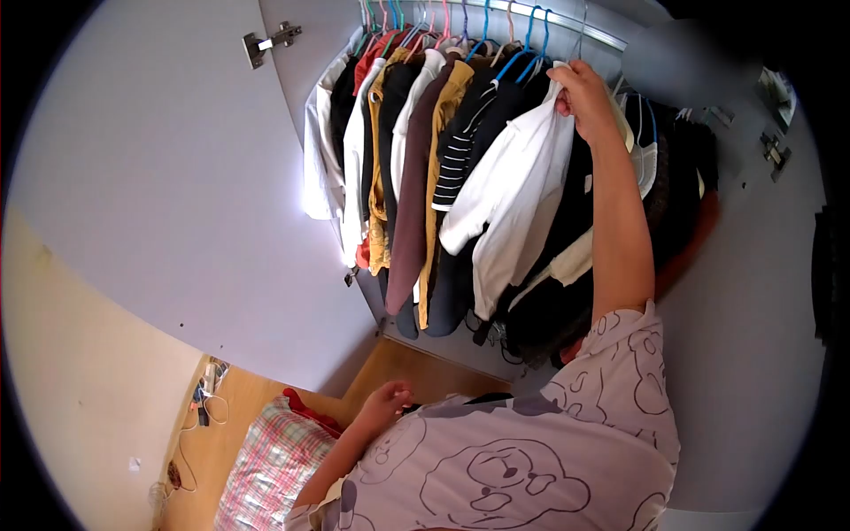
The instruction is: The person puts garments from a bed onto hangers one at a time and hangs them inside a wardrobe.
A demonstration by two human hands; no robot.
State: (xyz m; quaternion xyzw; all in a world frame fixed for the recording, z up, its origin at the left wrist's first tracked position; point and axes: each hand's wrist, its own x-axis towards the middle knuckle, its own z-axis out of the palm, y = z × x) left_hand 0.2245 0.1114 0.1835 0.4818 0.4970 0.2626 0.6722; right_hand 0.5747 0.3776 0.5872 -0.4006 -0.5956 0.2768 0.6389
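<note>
My right hand (pixel 582 99) is raised to the rail and pinches the shoulder of a white shirt (pixel 522 177). The shirt hangs tilted, its sleeve and hem swung to the left in front of dark clothes. A wire hanger (pixel 580 31) rises just above that hand; whether it bears the shirt is hidden. Low in front of my body is my left hand (pixel 387 404), its fingers loosely bent and apart, with nothing visible in them. To the left of the shirt hangs a black top with white stripes (pixel 459 150).
A metal rail (pixel 584 28) carries several garments on coloured hangers. The wardrobe's left door (pixel 177 177) stands swung out, its hinge (pixel 270 42) showing. A checked cloth bundle (pixel 274 460) lies on the wooden floor, near cables and a power strip (pixel 210 380).
</note>
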